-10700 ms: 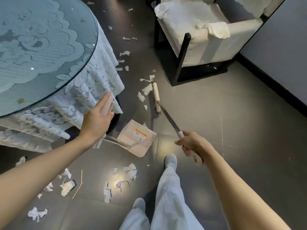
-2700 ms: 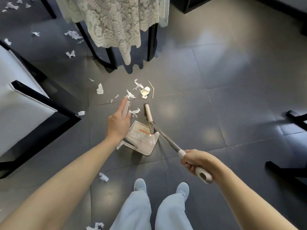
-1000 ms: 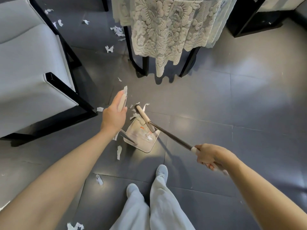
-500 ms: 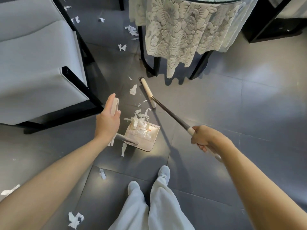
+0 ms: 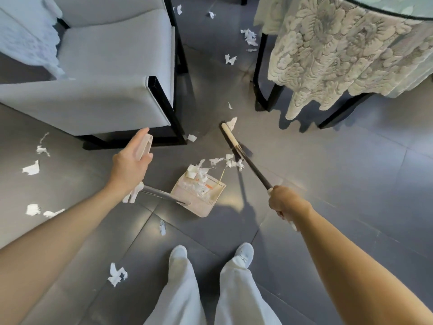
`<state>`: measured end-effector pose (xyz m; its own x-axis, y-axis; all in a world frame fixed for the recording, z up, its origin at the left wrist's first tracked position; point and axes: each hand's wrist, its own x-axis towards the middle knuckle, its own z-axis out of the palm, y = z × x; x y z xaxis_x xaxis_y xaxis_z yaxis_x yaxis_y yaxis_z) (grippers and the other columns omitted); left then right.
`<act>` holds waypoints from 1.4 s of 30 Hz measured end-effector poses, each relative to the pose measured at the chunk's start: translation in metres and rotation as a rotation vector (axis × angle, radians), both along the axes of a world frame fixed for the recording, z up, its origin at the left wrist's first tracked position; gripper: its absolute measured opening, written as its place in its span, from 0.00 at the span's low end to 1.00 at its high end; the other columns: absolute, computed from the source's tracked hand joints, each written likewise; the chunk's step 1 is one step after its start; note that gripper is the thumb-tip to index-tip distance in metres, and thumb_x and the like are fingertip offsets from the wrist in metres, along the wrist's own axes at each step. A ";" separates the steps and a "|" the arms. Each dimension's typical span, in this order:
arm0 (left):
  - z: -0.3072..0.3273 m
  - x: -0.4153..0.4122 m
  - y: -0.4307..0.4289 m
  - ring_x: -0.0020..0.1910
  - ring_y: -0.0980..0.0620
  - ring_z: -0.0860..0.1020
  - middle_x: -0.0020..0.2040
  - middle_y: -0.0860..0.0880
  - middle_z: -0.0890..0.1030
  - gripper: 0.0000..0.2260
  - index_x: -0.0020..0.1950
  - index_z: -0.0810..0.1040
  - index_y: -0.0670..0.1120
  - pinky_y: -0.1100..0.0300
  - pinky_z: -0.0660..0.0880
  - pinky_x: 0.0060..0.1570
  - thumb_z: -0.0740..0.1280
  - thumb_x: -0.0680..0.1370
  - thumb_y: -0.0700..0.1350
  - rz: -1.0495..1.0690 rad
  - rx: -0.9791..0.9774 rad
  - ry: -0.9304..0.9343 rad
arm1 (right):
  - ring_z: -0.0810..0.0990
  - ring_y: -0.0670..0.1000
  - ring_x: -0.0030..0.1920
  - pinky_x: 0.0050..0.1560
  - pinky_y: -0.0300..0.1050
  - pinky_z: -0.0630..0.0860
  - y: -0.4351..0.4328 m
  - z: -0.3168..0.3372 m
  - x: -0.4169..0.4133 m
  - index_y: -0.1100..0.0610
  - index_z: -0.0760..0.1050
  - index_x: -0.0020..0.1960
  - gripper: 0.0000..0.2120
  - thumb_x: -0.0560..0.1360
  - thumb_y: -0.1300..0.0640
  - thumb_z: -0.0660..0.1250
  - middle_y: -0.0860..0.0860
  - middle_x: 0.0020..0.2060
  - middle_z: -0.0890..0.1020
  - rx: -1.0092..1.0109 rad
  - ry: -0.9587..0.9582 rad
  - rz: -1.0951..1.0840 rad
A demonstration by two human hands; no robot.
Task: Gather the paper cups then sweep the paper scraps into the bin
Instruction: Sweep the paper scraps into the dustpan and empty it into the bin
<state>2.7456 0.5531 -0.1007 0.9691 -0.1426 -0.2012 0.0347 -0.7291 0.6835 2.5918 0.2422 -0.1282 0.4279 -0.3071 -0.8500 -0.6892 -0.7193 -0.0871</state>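
My left hand (image 5: 130,164) grips the pale handle of a long-handled dustpan (image 5: 199,195) that rests on the grey floor with paper scraps and a thin stick inside. My right hand (image 5: 284,202) grips the dark handle of a broom (image 5: 230,140), whose beige head lies on the floor beyond the pan, next to a scrap (image 5: 232,123). A small heap of white scraps (image 5: 228,161) lies between the broom head and the pan's mouth. No paper cups are in view.
A grey armchair with a black frame (image 5: 112,66) stands at the upper left. A table with a lace cloth (image 5: 339,50) and black legs is at the upper right. More scraps (image 5: 249,37) lie between them, others (image 5: 31,167) on the left floor and one (image 5: 117,274) near my feet.
The view has turned slightly right and nearer the armchair. The broom head stays stretched out beyond the pan, and a heap of scraps now lies by the pan's mouth. Both hands keep their grips.
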 end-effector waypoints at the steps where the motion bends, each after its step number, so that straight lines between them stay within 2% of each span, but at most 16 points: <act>1: -0.002 0.006 0.008 0.60 0.37 0.75 0.69 0.53 0.73 0.25 0.73 0.66 0.59 0.47 0.71 0.63 0.64 0.79 0.40 -0.014 0.008 0.005 | 0.78 0.56 0.40 0.36 0.42 0.77 0.008 0.002 0.002 0.66 0.75 0.60 0.15 0.75 0.70 0.59 0.56 0.42 0.82 0.016 0.009 -0.015; 4: -0.010 0.025 0.028 0.63 0.41 0.74 0.69 0.51 0.74 0.26 0.73 0.66 0.59 0.52 0.69 0.65 0.64 0.79 0.40 -0.077 0.036 0.007 | 0.74 0.50 0.30 0.24 0.36 0.68 0.039 0.006 0.004 0.64 0.76 0.57 0.13 0.73 0.69 0.62 0.53 0.38 0.81 0.086 0.023 -0.081; 7: -0.018 0.050 0.040 0.60 0.38 0.74 0.64 0.45 0.78 0.26 0.74 0.66 0.58 0.52 0.69 0.61 0.65 0.78 0.41 -0.149 0.084 -0.041 | 0.69 0.48 0.26 0.16 0.31 0.65 0.085 0.000 -0.007 0.64 0.72 0.64 0.19 0.73 0.67 0.63 0.52 0.34 0.73 0.179 0.007 -0.272; 11: -0.025 0.056 0.053 0.57 0.38 0.75 0.61 0.44 0.80 0.26 0.74 0.66 0.59 0.56 0.69 0.55 0.65 0.78 0.42 -0.285 0.057 -0.085 | 0.76 0.51 0.33 0.21 0.37 0.69 0.156 0.013 -0.015 0.60 0.70 0.64 0.20 0.73 0.67 0.62 0.50 0.34 0.73 0.153 0.044 -0.214; 13: -0.027 0.057 0.063 0.57 0.39 0.76 0.61 0.45 0.80 0.25 0.73 0.67 0.59 0.59 0.68 0.53 0.65 0.78 0.42 -0.320 0.009 -0.107 | 0.75 0.49 0.28 0.19 0.35 0.66 0.185 0.017 -0.028 0.57 0.69 0.63 0.18 0.74 0.65 0.58 0.51 0.35 0.75 0.188 0.071 -0.238; 16: -0.029 0.065 0.081 0.60 0.42 0.76 0.65 0.48 0.78 0.25 0.73 0.67 0.56 0.64 0.66 0.56 0.65 0.78 0.41 -0.361 -0.034 -0.128 | 0.71 0.47 0.22 0.19 0.34 0.66 0.215 0.036 -0.052 0.53 0.70 0.55 0.12 0.74 0.63 0.59 0.52 0.33 0.75 0.195 0.105 -0.298; 19: -0.027 0.066 0.096 0.63 0.45 0.74 0.67 0.49 0.76 0.24 0.73 0.68 0.54 0.71 0.64 0.56 0.65 0.78 0.39 -0.387 -0.082 -0.117 | 0.70 0.48 0.20 0.22 0.37 0.69 0.222 0.059 -0.066 0.52 0.72 0.54 0.12 0.71 0.62 0.61 0.52 0.28 0.75 0.230 0.091 -0.412; 22: -0.025 0.063 0.106 0.62 0.45 0.75 0.66 0.51 0.77 0.24 0.72 0.69 0.54 0.65 0.66 0.57 0.65 0.78 0.39 -0.344 -0.110 -0.103 | 0.69 0.49 0.19 0.22 0.37 0.69 0.221 0.078 -0.075 0.55 0.73 0.53 0.11 0.71 0.61 0.64 0.51 0.24 0.73 0.245 0.046 -0.504; 24: -0.023 0.062 0.111 0.61 0.45 0.75 0.66 0.52 0.77 0.24 0.72 0.69 0.54 0.68 0.65 0.55 0.65 0.77 0.39 -0.314 -0.146 -0.122 | 0.69 0.49 0.19 0.22 0.36 0.69 0.222 0.086 -0.076 0.55 0.74 0.52 0.09 0.72 0.61 0.65 0.51 0.24 0.72 0.235 0.006 -0.540; 28: -0.014 0.064 0.111 0.65 0.48 0.74 0.67 0.61 0.72 0.24 0.73 0.68 0.55 0.64 0.67 0.65 0.64 0.78 0.40 -0.243 -0.219 -0.098 | 0.68 0.48 0.19 0.23 0.36 0.68 0.215 0.090 -0.068 0.56 0.74 0.52 0.08 0.74 0.60 0.67 0.51 0.24 0.72 0.247 -0.085 -0.606; 31: -0.005 0.068 0.103 0.66 0.57 0.70 0.64 0.67 0.67 0.25 0.73 0.68 0.55 0.73 0.62 0.63 0.64 0.78 0.40 -0.224 -0.249 -0.119 | 0.68 0.48 0.18 0.23 0.36 0.68 0.206 0.088 -0.059 0.55 0.74 0.52 0.06 0.75 0.59 0.68 0.52 0.25 0.71 0.286 -0.152 -0.674; 34: 0.005 0.074 0.089 0.63 0.60 0.70 0.65 0.64 0.69 0.25 0.73 0.68 0.55 0.78 0.60 0.59 0.65 0.77 0.39 -0.231 -0.262 -0.141 | 0.66 0.47 0.19 0.22 0.36 0.66 0.192 0.084 -0.046 0.56 0.75 0.51 0.06 0.75 0.60 0.69 0.52 0.24 0.70 0.321 -0.212 -0.757; 36: 0.008 0.078 0.075 0.61 0.53 0.74 0.65 0.60 0.72 0.25 0.73 0.68 0.54 0.72 0.66 0.60 0.64 0.77 0.39 -0.239 -0.246 -0.159 | 0.66 0.47 0.20 0.22 0.36 0.66 0.177 0.083 -0.034 0.57 0.75 0.52 0.07 0.75 0.60 0.69 0.51 0.23 0.70 0.343 -0.241 -0.802; 38: 0.010 0.082 0.060 0.57 0.45 0.77 0.67 0.56 0.74 0.25 0.73 0.68 0.55 0.55 0.74 0.60 0.64 0.78 0.39 -0.228 -0.229 -0.161 | 0.67 0.48 0.21 0.23 0.38 0.67 0.157 0.081 -0.021 0.57 0.75 0.54 0.09 0.75 0.59 0.70 0.50 0.22 0.70 0.336 -0.258 -0.804; 39: 0.011 0.084 0.053 0.57 0.42 0.77 0.67 0.54 0.75 0.25 0.73 0.67 0.56 0.51 0.75 0.59 0.64 0.78 0.40 -0.212 -0.227 -0.155 | 0.67 0.49 0.21 0.23 0.38 0.67 0.145 0.080 -0.013 0.57 0.75 0.55 0.10 0.75 0.59 0.70 0.50 0.21 0.71 0.326 -0.269 -0.789; 42: 0.007 0.092 0.027 0.52 0.37 0.79 0.65 0.50 0.77 0.26 0.73 0.66 0.58 0.46 0.77 0.56 0.64 0.78 0.41 -0.161 -0.202 -0.131 | 0.67 0.48 0.19 0.23 0.37 0.68 0.100 0.071 0.017 0.57 0.74 0.57 0.11 0.75 0.59 0.69 0.51 0.22 0.71 0.270 -0.304 -0.707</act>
